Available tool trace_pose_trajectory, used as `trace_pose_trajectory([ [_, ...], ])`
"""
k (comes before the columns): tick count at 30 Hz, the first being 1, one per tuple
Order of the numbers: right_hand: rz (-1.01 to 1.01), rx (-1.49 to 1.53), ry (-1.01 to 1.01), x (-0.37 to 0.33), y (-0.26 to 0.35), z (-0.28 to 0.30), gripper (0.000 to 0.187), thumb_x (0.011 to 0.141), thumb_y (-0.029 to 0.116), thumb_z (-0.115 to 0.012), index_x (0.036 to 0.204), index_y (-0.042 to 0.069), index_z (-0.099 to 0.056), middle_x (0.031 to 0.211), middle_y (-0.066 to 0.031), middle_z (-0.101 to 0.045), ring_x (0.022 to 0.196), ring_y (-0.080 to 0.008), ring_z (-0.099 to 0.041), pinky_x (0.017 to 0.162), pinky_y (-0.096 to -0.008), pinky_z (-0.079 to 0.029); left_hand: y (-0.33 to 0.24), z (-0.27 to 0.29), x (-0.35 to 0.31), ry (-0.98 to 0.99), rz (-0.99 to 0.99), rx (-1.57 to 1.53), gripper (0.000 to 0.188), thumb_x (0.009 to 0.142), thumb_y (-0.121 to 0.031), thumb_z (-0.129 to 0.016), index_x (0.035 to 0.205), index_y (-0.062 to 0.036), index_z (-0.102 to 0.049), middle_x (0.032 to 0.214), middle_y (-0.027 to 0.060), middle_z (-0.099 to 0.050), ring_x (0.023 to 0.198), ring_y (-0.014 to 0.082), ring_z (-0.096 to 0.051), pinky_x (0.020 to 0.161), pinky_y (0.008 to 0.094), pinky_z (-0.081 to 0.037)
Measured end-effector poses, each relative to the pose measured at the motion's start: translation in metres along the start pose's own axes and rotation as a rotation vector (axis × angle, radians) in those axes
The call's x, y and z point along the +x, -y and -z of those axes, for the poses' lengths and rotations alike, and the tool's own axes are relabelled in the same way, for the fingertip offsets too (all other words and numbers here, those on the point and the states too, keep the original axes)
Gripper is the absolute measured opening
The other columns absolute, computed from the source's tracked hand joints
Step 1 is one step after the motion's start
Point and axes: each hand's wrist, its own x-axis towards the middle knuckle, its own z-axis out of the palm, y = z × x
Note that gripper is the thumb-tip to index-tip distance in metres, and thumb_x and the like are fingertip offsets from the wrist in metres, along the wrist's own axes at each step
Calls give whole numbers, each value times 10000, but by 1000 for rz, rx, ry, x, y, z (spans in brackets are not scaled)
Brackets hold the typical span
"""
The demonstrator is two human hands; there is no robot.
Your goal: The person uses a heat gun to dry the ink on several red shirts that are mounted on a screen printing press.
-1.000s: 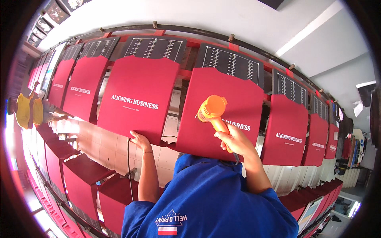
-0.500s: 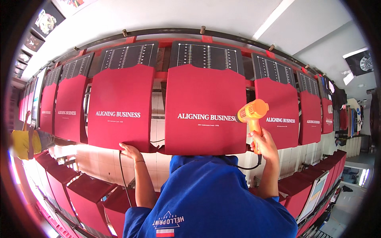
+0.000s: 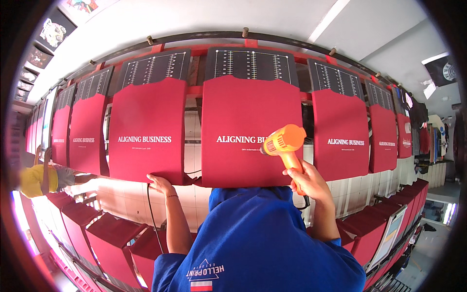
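My right hand (image 3: 311, 184) is wrapped round the handle of an orange heat gun (image 3: 287, 141). Its dark nozzle points left, over the white print on the red T-shirt (image 3: 238, 107) stretched on the middle board, and hides part of the lettering. From the handle a black cord drops behind my sleeve. My left hand (image 3: 159, 185) rests with extended fingers at the lower edge of the neighbouring red T-shirt (image 3: 146, 112), which carries the same white print. A thin black cord (image 3: 150, 209) hangs down beside those fingers; whether they touch it I cannot tell.
More printed red T-shirts (image 3: 340, 121) on black ruled boards (image 3: 335, 80) continue both ways along a red rack. Behind me runs a second row of red-covered boards (image 3: 114, 233), with a framed screen (image 3: 387, 238) at right. At far left stands a person in yellow (image 3: 33, 181).
The heat gun in my right hand has moved left and slightly down over the print on the middle T-shirt. My left hand has stayed in place. The person in yellow has shifted slightly.
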Motion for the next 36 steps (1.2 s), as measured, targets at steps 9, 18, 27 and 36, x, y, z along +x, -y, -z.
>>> trace_pose_trajectory([
  [9,-2,6,12,1,-5,-1,302,960,249,-595,1134,14,-520,758,-48,-591,572,-85,-569,437,-223,-425,-60,14,-43,-27,123,-251,758,974,-531,-454,1258,171,-472,1256,299,-547,1005,366,-623,863,435,-540],
  [18,53,-18,169,25,16,-41,354,947,287,-614,1158,26,-501,701,-33,-546,551,-89,-550,424,-226,-407,-62,9,-46,-50,140,-179,691,989,-507,-436,1235,138,-467,1209,306,-567,1016,382,-616,864,451,-515],
  [27,79,127,-103,-4,-15,-20,364,958,241,-584,1217,-1,-501,877,-79,-635,578,-103,-577,512,-253,-479,6,25,17,101,192,-527,591,1005,-500,-419,1227,42,-496,1218,185,-566,1035,265,-587,837,410,-492],
  [36,59,122,11,23,42,-149,268,968,235,-572,1117,15,-537,647,-50,-563,501,-82,-536,399,-217,-382,-2,67,165,71,345,-492,613,981,-565,-393,1289,-42,-476,1243,87,-510,1017,222,-522,823,407,-444],
])
